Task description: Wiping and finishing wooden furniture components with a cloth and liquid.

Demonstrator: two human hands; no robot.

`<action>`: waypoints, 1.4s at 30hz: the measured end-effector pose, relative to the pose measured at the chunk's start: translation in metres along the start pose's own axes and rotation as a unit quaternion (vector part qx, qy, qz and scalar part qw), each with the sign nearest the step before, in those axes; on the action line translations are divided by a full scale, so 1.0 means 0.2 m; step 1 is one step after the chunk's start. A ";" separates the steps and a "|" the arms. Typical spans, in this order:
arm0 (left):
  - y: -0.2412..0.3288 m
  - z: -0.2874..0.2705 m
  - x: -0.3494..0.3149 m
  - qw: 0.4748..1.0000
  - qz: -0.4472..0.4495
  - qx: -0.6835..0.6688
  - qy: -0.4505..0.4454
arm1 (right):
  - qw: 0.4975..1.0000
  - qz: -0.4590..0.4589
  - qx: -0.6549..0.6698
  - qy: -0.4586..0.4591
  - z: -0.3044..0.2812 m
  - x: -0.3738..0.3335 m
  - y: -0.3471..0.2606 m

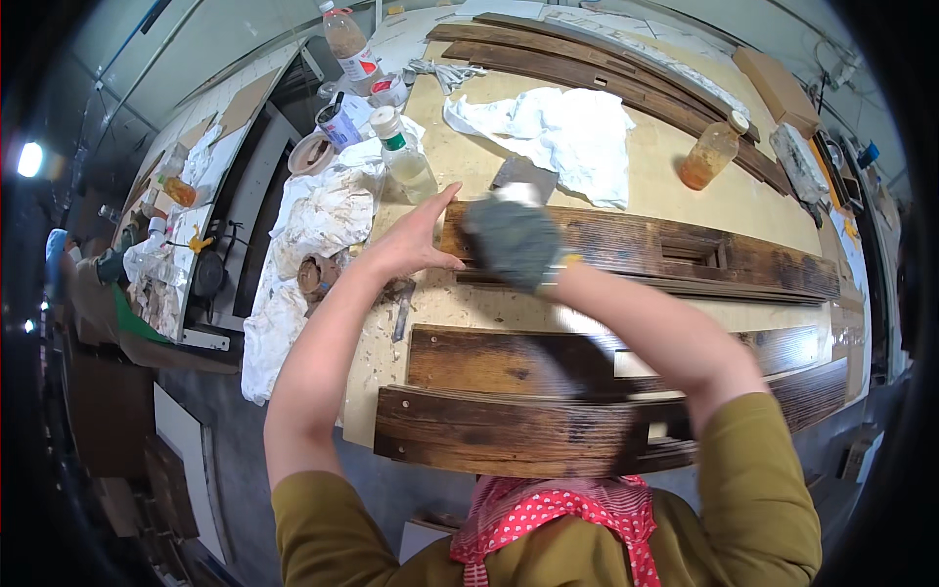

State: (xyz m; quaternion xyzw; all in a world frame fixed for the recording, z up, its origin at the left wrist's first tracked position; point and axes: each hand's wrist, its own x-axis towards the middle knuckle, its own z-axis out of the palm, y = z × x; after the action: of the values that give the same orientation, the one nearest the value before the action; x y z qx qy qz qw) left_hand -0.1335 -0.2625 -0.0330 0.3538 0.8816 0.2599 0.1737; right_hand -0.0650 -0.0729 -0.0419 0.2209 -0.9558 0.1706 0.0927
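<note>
A dark brown wooden board (pixel 626 240) with a rectangular slot lies across the bench, on top of another. My bare left hand (pixel 419 238) is at its left end, thumb and fingers spread wide around the corners. On the board's left part is my right hand (pixel 514 245) in a dark grey glove, smeared by motion and closed. A small white thing (pixel 524 193) shows at its fingers, too blurred to name. Just beyond it is a flat grey square piece (pixel 533 174). Two more slotted boards (pixel 479 357), (pixel 518 430) lie nearer to me.
A white cloth (pixel 558 137) lies beyond the boards. A clear bottle (pixel 401 157) with a white cap stands by my left hand, near stained rags (pixel 333 215). At the right is a jar of amber liquid (pixel 711 152). Long dark boards (pixel 587 68) lie along the far side.
</note>
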 end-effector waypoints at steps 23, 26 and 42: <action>0.86 0.61 0.76 0.981 0.164 0.102 -0.034 | 0.879 0.418 0.113 0.202 -0.93 -1.72 0.72; 0.93 0.68 0.81 0.982 0.147 0.119 -0.025 | 0.871 0.418 0.131 0.223 -1.01 -1.91 0.71; 1.05 0.73 0.48 0.925 0.268 0.268 0.032 | 0.887 0.388 -0.005 0.252 -1.15 -2.22 1.08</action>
State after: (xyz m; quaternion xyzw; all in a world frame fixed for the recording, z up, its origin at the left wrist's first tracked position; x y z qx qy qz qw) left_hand -0.0164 -0.0153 -0.0408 0.6017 0.7957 0.0617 -0.0321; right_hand 0.2542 0.3679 -0.0027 -0.2182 -0.9107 0.2377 0.2580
